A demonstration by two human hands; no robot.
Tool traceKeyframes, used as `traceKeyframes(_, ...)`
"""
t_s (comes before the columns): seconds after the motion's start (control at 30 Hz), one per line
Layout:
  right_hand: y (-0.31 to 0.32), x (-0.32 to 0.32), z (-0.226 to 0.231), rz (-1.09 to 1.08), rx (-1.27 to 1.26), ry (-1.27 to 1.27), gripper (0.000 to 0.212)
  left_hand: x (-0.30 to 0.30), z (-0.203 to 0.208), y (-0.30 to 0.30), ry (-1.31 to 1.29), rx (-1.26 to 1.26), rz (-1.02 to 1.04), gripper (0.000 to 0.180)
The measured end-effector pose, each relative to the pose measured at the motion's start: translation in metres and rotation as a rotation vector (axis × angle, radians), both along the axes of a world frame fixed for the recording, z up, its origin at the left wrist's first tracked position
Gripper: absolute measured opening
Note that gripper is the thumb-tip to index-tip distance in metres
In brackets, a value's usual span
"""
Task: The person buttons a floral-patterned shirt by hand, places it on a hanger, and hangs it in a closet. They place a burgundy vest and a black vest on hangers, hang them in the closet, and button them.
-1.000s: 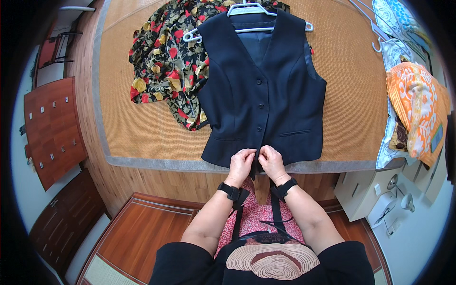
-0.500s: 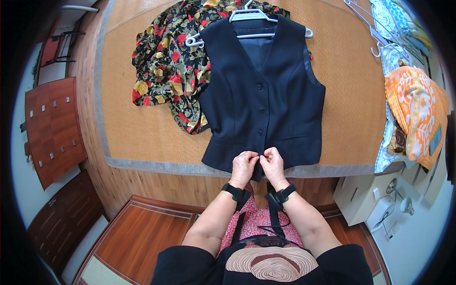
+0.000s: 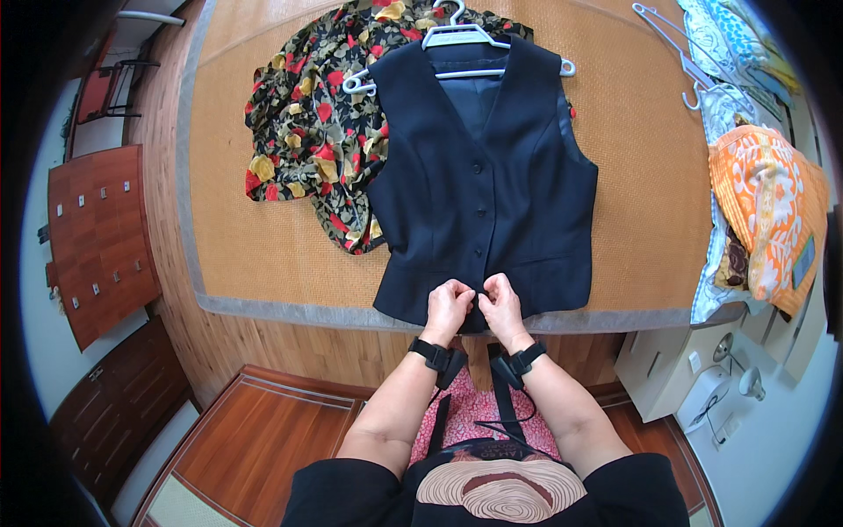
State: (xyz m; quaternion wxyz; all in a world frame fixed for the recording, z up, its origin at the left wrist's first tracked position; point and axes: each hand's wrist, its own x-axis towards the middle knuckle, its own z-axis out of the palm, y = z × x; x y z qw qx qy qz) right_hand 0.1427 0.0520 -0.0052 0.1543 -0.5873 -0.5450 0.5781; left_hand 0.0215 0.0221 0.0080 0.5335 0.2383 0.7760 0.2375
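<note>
A dark navy vest (image 3: 536, 206) lies front up on a woven mat, with a pale grey hanger (image 3: 458, 37) inside its shoulders. Three buttons show down its front, fastened as far as I can see. At the lower end of the button edge, my left hand (image 3: 450, 305) pinches the vest's hem area. Close beside it, fingers curled, my right hand (image 3: 500, 303) grips the same front edge. Whatever small part sits between the fingertips is hidden. Partly under the vest, to the left, spreads a black floral garment (image 3: 307, 114) with red and yellow flowers.
The woven mat (image 3: 228, 237) covers the bed, with a grey border at the near edge. At the right lie folded clothes, an orange patterned cloth (image 3: 764, 211) and a loose hanger (image 3: 672, 44). A pale cabinet (image 3: 654, 364) stands at the near right.
Both hands stay at the vest's lower front edge, with small finger movements. The vest's upper part sits very slightly lower in the picture.
</note>
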Motion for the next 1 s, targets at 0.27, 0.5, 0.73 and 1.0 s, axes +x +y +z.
traceKeyframes(0.27, 0.01, 0.001, 0.011, 0.198, 0.079, -0.191, 0.022, -0.004, -0.006, 0.004, -0.275, -0.244, 0.183, 0.009)
traceKeyframes(0.5, 0.079, 0.016, 0.023, 0.122, 0.18, -0.09, 0.019, -0.041, -0.006, 0.026, 0.355, 0.086, 0.132, 0.016)
traceKeyframes(0.73, 0.204, 0.024, 0.033, 0.211, 0.495, -0.208, 0.018, -0.096, -0.046, 0.051, 0.182, -0.091, 0.024, 0.023)
traceKeyframes(1.0, 0.326, -0.002, 0.016, 0.369, 0.758, -0.393, 0.027, -0.099, -0.046, 0.075, 0.055, -0.214, 0.116, 0.024)
